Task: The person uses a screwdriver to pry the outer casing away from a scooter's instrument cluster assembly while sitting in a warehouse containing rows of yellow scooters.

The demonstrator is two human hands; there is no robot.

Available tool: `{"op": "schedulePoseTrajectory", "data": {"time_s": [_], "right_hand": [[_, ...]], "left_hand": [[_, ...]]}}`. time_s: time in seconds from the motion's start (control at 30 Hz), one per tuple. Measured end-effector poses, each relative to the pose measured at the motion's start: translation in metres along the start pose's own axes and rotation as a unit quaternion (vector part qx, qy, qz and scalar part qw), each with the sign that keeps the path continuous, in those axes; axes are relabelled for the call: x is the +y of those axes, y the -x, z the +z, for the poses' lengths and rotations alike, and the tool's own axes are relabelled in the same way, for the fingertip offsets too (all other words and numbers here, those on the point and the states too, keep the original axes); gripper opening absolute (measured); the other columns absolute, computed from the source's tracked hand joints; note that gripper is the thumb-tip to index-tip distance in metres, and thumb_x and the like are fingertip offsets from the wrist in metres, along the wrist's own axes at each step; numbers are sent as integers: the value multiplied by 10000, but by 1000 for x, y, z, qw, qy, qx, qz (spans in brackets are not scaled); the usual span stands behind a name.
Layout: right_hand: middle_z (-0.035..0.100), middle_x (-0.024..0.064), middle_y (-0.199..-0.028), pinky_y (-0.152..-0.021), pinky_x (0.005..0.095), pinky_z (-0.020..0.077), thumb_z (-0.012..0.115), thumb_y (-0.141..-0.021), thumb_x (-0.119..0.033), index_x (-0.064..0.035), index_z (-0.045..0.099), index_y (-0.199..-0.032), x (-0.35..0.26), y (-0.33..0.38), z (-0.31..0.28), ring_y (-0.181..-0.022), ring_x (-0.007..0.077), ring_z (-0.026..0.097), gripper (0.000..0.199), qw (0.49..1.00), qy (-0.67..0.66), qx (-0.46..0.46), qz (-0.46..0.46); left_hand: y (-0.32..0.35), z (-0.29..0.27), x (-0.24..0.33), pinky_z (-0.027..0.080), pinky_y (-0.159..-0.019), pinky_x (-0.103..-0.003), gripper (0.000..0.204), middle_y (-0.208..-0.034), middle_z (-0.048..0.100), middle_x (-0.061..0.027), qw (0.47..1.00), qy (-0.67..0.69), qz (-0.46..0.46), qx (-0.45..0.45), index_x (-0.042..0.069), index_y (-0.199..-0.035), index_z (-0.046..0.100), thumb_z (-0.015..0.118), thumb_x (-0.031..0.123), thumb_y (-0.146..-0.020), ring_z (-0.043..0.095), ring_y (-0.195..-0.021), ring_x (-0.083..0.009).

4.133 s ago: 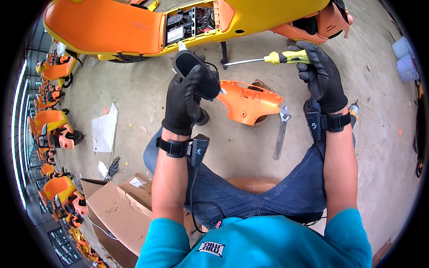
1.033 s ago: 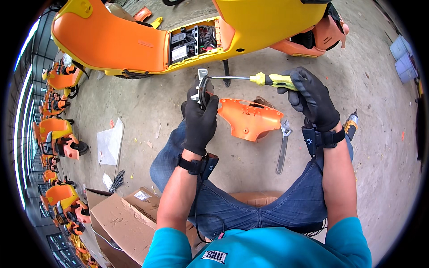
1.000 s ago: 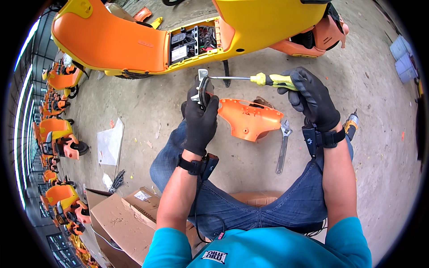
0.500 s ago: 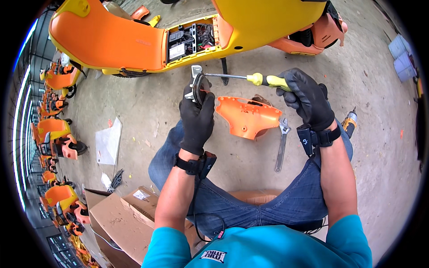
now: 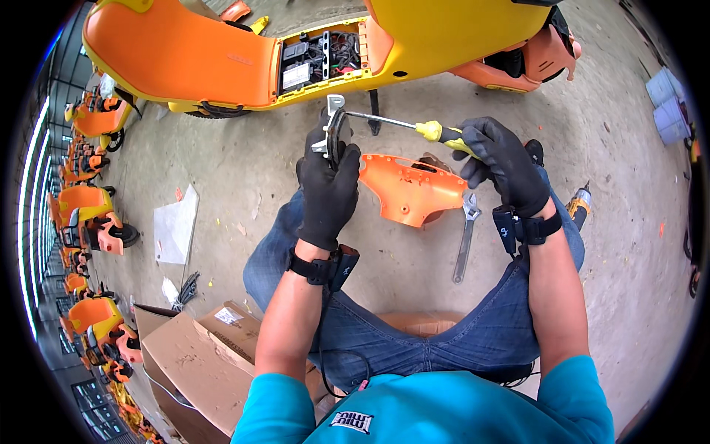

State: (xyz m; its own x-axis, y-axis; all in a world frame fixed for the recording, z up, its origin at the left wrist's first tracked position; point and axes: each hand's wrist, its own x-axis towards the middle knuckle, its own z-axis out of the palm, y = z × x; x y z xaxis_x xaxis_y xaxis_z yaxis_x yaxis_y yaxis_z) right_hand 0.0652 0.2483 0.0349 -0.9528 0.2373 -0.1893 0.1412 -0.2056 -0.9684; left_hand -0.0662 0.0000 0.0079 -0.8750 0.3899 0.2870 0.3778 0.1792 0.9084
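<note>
My left hand (image 5: 330,194), in a black glove, is closed around a round, dark part with a silver metal bracket (image 5: 335,106); its exact kind is not clear. In my gloved right hand (image 5: 510,164) is a screwdriver (image 5: 429,131) with a yellow and black handle, fingers wrapped round the handle's end. Its long shaft points left, and the tip reaches the bracket near its upper end. Below the screwdriver, an orange plastic cover (image 5: 414,194) lies on the floor between my knees. An adjustable wrench (image 5: 464,240) rests beside that cover.
Ahead stands a yellow and orange scooter (image 5: 185,55) with an uncovered compartment of wiring (image 5: 325,59). A power drill (image 5: 580,203) lies right of my knee. Cardboard boxes (image 5: 196,370) sit at my lower left, a white sheet (image 5: 174,229) beyond. Buckets (image 5: 668,107) stand far right.
My right hand has lowered slightly and shifted left, so the screwdriver slants more. The bracketed part has turned a little and moved slightly up and right with my left hand.
</note>
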Motion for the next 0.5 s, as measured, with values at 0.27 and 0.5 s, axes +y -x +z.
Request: {"op": "schedulePoseTrajectory", "data": {"time_s": [0.27, 0.5], "right_hand": [[623, 46, -856, -536, 181, 400, 567, -1003, -191, -13, 590, -1194, 15, 6, -32, -604, 36, 497, 262, 996, 32, -80, 3], [599, 19, -984, -732, 228, 482, 671, -913, -100, -36, 599, -1182, 30, -7, -33, -794, 67, 538, 285, 993, -109, -54, -11]], "left_hand": [[-1, -2, -4, 478, -757, -293, 468, -1087, 565, -75, 994, -82, 70, -21, 34, -1368, 497, 580, 9, -908, 567, -868, -157], [1, -2, 2, 511, -732, -356, 521, -1150, 597, -165, 998, -45, 38, -34, 5, -1393, 489, 573, 2, -879, 642, -831, -257]]}}
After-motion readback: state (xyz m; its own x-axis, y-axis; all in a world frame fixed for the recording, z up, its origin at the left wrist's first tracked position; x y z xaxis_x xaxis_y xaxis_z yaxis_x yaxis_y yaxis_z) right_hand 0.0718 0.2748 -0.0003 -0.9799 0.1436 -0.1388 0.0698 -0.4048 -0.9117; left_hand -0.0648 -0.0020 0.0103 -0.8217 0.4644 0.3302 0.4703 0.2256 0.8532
